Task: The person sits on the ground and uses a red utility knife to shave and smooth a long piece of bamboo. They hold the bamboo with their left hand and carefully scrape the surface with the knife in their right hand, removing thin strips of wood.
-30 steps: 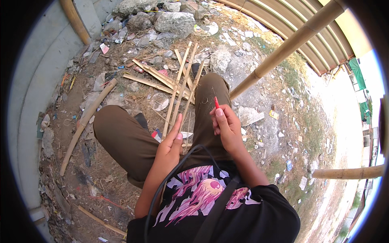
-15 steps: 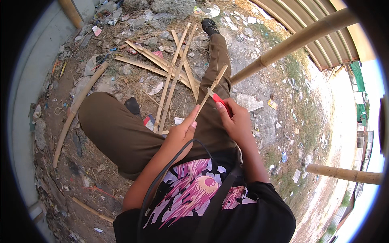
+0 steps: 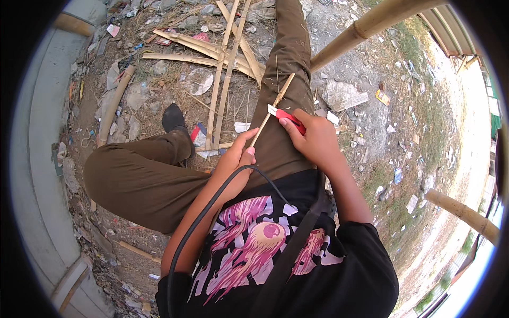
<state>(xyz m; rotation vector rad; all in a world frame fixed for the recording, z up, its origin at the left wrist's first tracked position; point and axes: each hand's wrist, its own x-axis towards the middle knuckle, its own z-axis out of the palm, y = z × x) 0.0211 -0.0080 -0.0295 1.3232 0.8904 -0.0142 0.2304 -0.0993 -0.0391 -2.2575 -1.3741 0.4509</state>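
Note:
My left hand [image 3: 236,161] is closed round the lower end of a thin bamboo strip [image 3: 263,125], which slants up and away over my outstretched leg. In my right hand [image 3: 316,137] is a red box cutter [image 3: 291,120], with my fingers wrapped round its handle. Its short pale blade [image 3: 272,109] lies against the strip, a little beyond the left hand. Fine curled shavings hang about the strip's far end. How the blade's edge meets the bamboo is too small to tell.
Several split bamboo slats [image 3: 220,98] lie crossed on the littered ground ahead. A thicker bamboo piece [image 3: 116,103] lies at left beside a grey wall [image 3: 47,153]. One bamboo pole [image 3: 366,31] rises at upper right, another [image 3: 464,213] at right. A black cable [image 3: 197,221] runs over my left forearm.
The blade has gone from edge-on to showing its flat side, still at the strip. My view has shifted, so the slats and leg sit higher and my bent left leg shows its foot more.

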